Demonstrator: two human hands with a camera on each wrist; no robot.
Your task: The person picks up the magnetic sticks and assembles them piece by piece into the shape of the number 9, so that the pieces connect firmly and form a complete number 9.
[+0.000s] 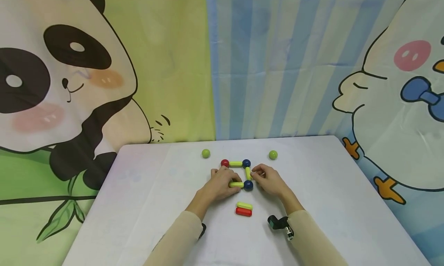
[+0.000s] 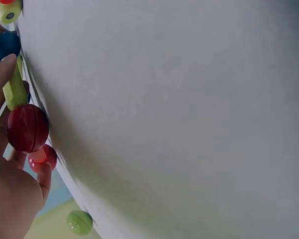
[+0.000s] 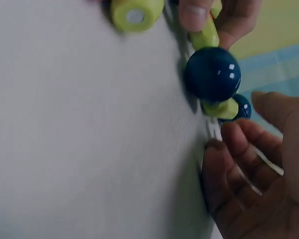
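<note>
- Our left hand [image 1: 222, 183] grips the near yellow stick [image 1: 236, 184], thumb on one side and fingers on the other. This stick extends left from the near blue ball [image 1: 248, 185].
- Our right hand [image 1: 272, 181] is just right of the near blue ball and slightly beyond it. Its fingers are loosely bent, thumb and fingertips are apart, and it grasps nothing. We cannot tell whether a fingertip touches the side yellow stick [image 1: 248, 173].
- The side yellow stick runs from the near blue ball, away from us, to the far blue ball [image 1: 246, 163].
- We find the far yellow stick [image 1: 235, 164] beyond and left of the near blue ball, between the far blue ball and the far red ball [image 1: 224, 163].
- In the left wrist view, we see the near red ball [image 2: 27, 128] left of the near blue ball, at the near yellow stick's other end.
- Two loose pieces, a spare yellow stick [image 1: 244, 205] and a red stick [image 1: 243, 212], lie side by side, on our side of the near blue ball.
- One left green ball [image 1: 206, 153] and one right green ball [image 1: 273, 155] rest beyond the near blue ball, well apart.
</note>
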